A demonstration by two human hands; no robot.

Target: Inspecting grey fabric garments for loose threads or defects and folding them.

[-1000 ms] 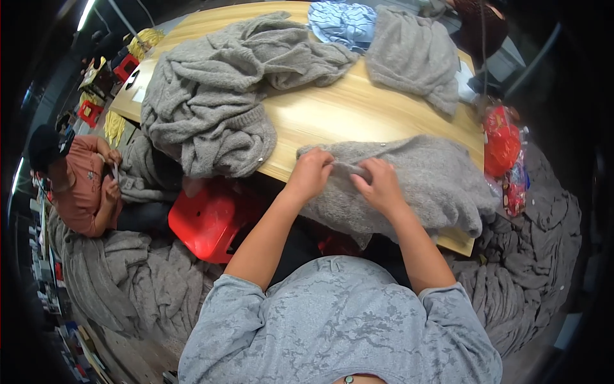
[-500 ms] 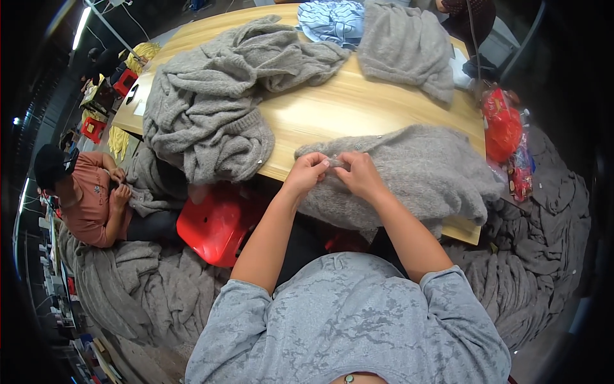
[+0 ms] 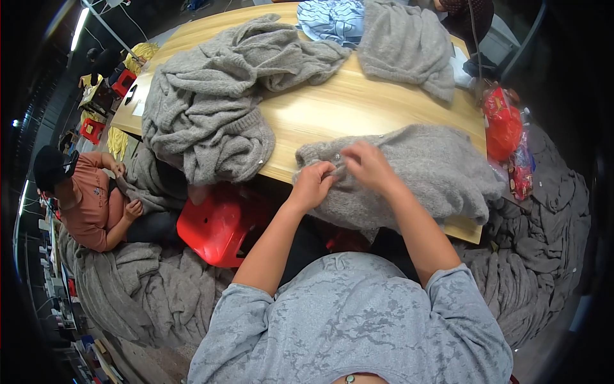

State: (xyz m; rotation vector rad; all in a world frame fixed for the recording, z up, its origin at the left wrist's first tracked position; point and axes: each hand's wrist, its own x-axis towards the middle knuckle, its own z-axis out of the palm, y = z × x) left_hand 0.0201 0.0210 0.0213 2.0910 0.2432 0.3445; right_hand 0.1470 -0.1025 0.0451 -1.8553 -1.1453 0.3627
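Bare hands at close work: left hand [image 3: 314, 183] pinching a fold of grey knit [image 3: 428, 169], right hand [image 3: 371, 166] just beside, fingers curled, any grip between them too small to make out. Beneath both, at the near right corner of the wooden table [image 3: 326, 109], the same knit, partly draped past the near edge. Likeliest trouble: a slide off the table, from overhanging weight and a slackened left pinch; possibly also a snagged loop, from any hard tug on fuzzy yarn.

Wearer's two hands [image 3: 312, 184] [image 3: 369, 166], one table [image 3: 313, 109]
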